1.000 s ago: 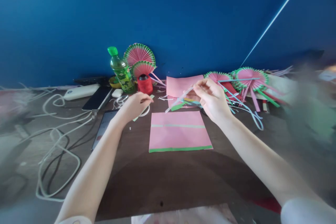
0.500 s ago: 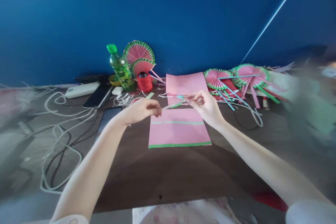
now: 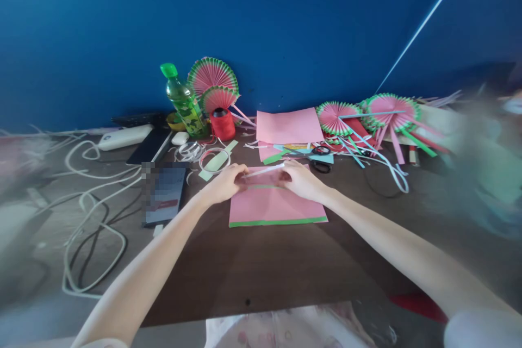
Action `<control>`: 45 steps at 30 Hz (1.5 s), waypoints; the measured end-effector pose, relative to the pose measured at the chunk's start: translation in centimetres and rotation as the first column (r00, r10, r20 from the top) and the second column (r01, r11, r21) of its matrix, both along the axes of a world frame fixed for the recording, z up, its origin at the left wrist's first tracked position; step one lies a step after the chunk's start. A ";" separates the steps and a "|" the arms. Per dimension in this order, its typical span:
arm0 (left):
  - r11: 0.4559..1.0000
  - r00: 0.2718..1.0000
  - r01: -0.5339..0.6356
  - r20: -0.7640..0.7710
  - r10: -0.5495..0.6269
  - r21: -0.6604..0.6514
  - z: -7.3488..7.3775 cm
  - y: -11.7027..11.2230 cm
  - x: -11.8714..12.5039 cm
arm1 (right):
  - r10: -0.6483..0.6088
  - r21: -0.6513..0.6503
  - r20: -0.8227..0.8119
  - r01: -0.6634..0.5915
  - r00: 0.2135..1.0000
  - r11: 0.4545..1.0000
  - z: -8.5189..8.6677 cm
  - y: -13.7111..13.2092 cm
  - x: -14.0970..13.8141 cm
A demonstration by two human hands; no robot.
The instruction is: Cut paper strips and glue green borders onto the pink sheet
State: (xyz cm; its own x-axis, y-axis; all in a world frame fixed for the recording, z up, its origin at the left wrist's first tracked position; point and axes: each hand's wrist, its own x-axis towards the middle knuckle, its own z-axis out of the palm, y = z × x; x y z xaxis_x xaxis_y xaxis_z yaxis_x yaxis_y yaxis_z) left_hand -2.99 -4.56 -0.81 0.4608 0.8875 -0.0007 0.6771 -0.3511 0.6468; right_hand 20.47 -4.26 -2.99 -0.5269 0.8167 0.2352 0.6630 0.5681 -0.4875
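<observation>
A pink sheet of paper (image 3: 277, 209) lies flat on the table, with a green band along its near edge and a paler green line across it. Over its far part, a thin white strip (image 3: 264, 171) stretches between both hands. My left hand (image 3: 223, 182) pinches the strip's left end. At its right end, my right hand (image 3: 302, 180) has closed fingers on it. The fingertips partly cover the sheet's far edge. Just beyond my right hand lie black-handled scissors (image 3: 321, 165). A pale green paper strip (image 3: 220, 159) rests close to my left hand.
Behind stand a green bottle (image 3: 185, 106), a red thread spool (image 3: 223, 125) and pleated pink-green paper fans (image 3: 212, 77). More fans (image 3: 389, 111) lie at the right. A phone (image 3: 167, 193) and looped white cables (image 3: 95, 196) occupy the left. A blue wall (image 3: 277, 22) bounds the table.
Both hands have come down toward the pink sheet with the white strip. My right hand has moved nearer, uncovering the scissors. The view has shifted slightly.
</observation>
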 end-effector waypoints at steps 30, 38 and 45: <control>0.979 0.968 -0.092 0.214 0.131 -0.181 0.4 0.1 0.2 | 0.034 -0.109 -0.086 -0.044 0.996 0.993 0.1 0.1 0.9; 0.983 0.997 0.050 0.071 -0.038 -0.176 2.9 1.1 -0.4 | -0.262 -0.487 -0.536 -0.041 0.802 0.873 2.9 1.6 1.2; 0.974 0.988 0.085 -0.108 -0.110 -0.210 4.5 0.7 0.0 | -0.020 -0.509 -0.373 -0.187 0.928 0.840 5.4 1.3 0.6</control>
